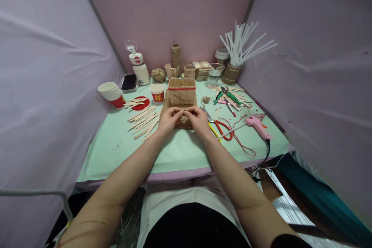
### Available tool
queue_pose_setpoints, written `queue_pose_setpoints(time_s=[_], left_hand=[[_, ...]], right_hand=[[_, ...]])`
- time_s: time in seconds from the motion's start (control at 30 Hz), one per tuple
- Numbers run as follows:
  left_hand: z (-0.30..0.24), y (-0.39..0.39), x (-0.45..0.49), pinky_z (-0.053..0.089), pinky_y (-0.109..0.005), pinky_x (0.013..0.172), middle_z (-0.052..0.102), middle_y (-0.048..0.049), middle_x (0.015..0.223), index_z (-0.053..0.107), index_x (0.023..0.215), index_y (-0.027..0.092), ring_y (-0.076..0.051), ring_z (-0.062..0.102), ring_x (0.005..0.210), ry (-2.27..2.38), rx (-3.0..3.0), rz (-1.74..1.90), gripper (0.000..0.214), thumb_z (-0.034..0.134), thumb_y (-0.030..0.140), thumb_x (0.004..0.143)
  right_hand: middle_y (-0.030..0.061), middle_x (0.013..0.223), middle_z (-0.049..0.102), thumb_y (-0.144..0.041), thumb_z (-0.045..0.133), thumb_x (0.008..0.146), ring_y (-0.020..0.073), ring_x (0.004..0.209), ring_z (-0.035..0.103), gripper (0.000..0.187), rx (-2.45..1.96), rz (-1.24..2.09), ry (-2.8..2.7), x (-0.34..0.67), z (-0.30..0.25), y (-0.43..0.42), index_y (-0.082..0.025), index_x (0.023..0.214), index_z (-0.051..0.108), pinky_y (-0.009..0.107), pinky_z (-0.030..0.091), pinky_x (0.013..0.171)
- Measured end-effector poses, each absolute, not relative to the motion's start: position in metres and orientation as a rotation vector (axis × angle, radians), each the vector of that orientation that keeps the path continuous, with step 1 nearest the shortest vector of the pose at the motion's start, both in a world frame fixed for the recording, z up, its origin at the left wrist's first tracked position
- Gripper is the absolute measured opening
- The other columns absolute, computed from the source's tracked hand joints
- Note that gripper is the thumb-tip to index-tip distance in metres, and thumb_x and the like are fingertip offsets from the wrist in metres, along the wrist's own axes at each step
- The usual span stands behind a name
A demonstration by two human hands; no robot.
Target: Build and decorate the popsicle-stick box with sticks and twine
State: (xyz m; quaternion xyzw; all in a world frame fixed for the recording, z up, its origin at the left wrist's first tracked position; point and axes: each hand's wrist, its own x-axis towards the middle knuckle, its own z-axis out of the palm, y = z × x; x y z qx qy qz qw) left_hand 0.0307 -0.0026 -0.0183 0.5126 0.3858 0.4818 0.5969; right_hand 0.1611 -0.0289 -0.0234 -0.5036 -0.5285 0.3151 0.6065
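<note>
My left hand (169,119) and my right hand (197,118) meet over a brown board (184,123), thumbs and fingertips pinched together. Whatever is between the fingertips is too small to make out. Just behind them, a box made of wooden sticks (182,97) with a red-trimmed rim stands on the board. To the left of my left hand lie several loose wooden sticks (143,121). Beside my right hand rest red-handled scissors (223,128) and a tool with yellow handles (214,131).
A pink glue gun (258,127) with a black cord lies at the right, near red string (242,147) and green-handled pliers (232,97). Paper cups (112,93), a white bottle (142,71), a glass of water (213,75) and a jar of glue sticks (233,73) line the back.
</note>
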Motion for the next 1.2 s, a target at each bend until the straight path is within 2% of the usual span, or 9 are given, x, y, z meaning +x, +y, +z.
queue_pose_setpoints(time_s=[0.2, 0.4, 0.67, 0.9, 1.07, 1.2], left_hand=[[-0.014, -0.006, 0.028, 0.035, -0.021, 0.055, 0.058, 0.0008, 0.062, 0.064, 0.068, 0.016, -0.01, 0.047, 0.058, 1.004, 1.59, 1.055, 0.018, 0.069, 0.033, 0.073], [-0.01, -0.01, 0.028, 0.034, -0.022, 0.054, 0.055, 0.0016, 0.059, 0.061, 0.067, 0.016, -0.01, 0.045, 0.056, 0.897, 1.747, 0.92, 0.02, 0.065, 0.034, 0.076], [-0.014, -0.009, 0.03, 0.037, -0.023, 0.056, 0.061, -0.001, 0.062, 0.067, 0.068, 0.015, -0.011, 0.049, 0.057, 1.025, 1.637, 1.033, 0.019, 0.069, 0.034, 0.071], [-0.018, -0.006, 0.031, 0.044, -0.027, 0.073, 0.07, -0.004, 0.079, 0.072, 0.081, 0.015, -0.016, 0.059, 0.073, 1.032, 1.543, 1.073, 0.024, 0.068, 0.036, 0.071], [-0.02, -0.004, 0.031, 0.039, -0.024, 0.061, 0.063, -0.0002, 0.065, 0.07, 0.077, 0.014, -0.012, 0.052, 0.062, 1.067, 1.48, 1.081, 0.029, 0.068, 0.042, 0.07], [-0.024, -0.002, 0.031, 0.027, -0.022, 0.048, 0.049, 0.0041, 0.052, 0.067, 0.073, 0.014, -0.008, 0.038, 0.048, 1.027, 1.367, 1.045, 0.031, 0.068, 0.045, 0.069]], right_hand=[[0.0001, 0.069, 0.062, -0.039, 0.062, 0.072, 0.0155, 0.068, 0.055, 0.02, -1.213, 0.753, -1.111, 0.165, -0.029, -0.025, -0.02, 0.072, 0.062, 0.029, 0.044, 0.068], [-0.0023, 0.063, 0.056, -0.041, 0.058, 0.071, 0.0134, 0.06, 0.05, 0.022, -1.245, 0.734, -0.878, 0.166, -0.034, -0.02, -0.02, 0.07, 0.056, 0.026, 0.041, 0.059], [-0.0057, 0.055, 0.047, -0.046, 0.065, 0.069, 0.0091, 0.047, 0.039, 0.028, -1.112, 0.99, -0.846, 0.167, -0.023, -0.021, -0.019, 0.074, 0.059, 0.023, 0.032, 0.047], [-0.0033, 0.061, 0.053, -0.04, 0.061, 0.071, 0.0097, 0.054, 0.044, 0.021, -1.085, 1.038, -0.865, 0.165, -0.018, -0.025, -0.019, 0.069, 0.061, 0.022, 0.033, 0.049], [-0.0036, 0.058, 0.054, -0.041, 0.065, 0.071, 0.0105, 0.055, 0.046, 0.022, -1.129, 0.939, -0.959, 0.165, -0.017, -0.027, -0.019, 0.07, 0.063, 0.023, 0.036, 0.053], [-0.003, 0.06, 0.056, -0.038, 0.066, 0.07, 0.0116, 0.058, 0.049, 0.019, -1.111, 0.949, -1.016, 0.166, -0.016, -0.028, -0.02, 0.071, 0.066, 0.024, 0.039, 0.056]])
